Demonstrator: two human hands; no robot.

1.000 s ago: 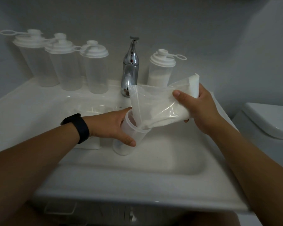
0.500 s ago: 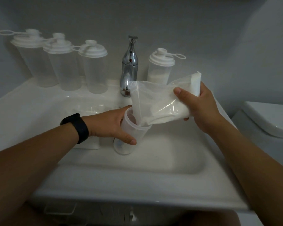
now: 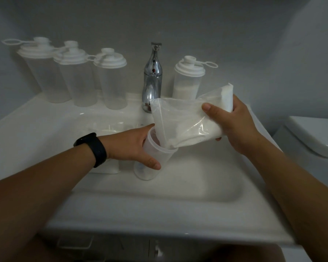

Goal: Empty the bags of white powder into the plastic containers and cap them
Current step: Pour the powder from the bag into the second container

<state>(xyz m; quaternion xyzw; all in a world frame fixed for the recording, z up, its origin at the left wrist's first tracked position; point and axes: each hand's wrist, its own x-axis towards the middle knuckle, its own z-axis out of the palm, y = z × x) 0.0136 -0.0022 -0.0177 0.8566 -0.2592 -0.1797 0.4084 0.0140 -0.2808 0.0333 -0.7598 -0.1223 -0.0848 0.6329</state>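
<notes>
At the upper left of the frame we see three capped empty containers (image 3: 75,80) standing in a row on the back ledge of the white sink (image 3: 159,210), close beside each other. A fourth white cap shows behind them, but we cannot tell what is under it.

Lower, our left arm comes in from the left edge, with a black wristband (image 3: 92,149) on the wrist. The left hand (image 3: 130,146) grips the open container (image 3: 151,157) in the middle of the frame; the thumb lies across its front wall and the other fingers are curled around its far side. This container has no cap and leans a little to the left, with its bottom down in the sink basin. Some white powder lies at its bottom.

Just behind it, at the centre top, stands the chrome faucet (image 3: 152,76). To the right of the faucet stands a capped container with powder (image 3: 187,80), filled in its lower part.

The clear bag of white powder (image 3: 186,121) is tilted, with its open mouth down inside the rim of the open container and its closed end up to the right. The right hand (image 3: 233,125) holds this upper end, thumb on top, the fingers wrapped under it.

At the right edge we see part of a white toilet (image 3: 314,137).
</notes>
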